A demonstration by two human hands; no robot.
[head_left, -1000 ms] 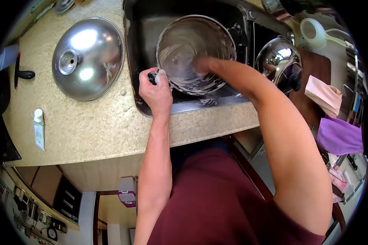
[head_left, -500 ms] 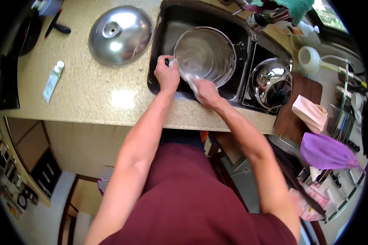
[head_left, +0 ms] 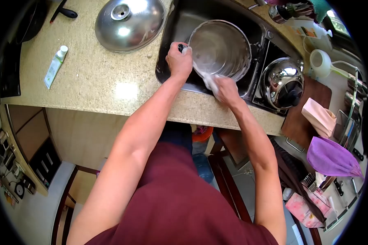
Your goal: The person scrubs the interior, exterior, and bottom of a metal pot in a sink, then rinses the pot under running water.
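A large steel pot [head_left: 218,47] stands tilted in the dark sink [head_left: 185,20], with soapy streaks inside. My left hand [head_left: 179,62] is closed round the pot's black side handle at its left. At the near rim my right hand [head_left: 227,90] grips a whitish, sudsy cloth [head_left: 210,83] that lies against the pot's edge. A domed steel lid [head_left: 137,28] with foam traces rests on the counter left of the sink.
A shiny lidded pot [head_left: 280,81] sits in the right basin. Beyond it are a brown board [head_left: 315,102], a pink cloth [head_left: 319,116] and a purple cloth [head_left: 331,157]. A tube [head_left: 55,67] lies on the left counter [head_left: 98,81].
My right hand has come from inside the pot to its near rim, where the cloth now shows. My left hand has stayed on the handle. The view has shifted.
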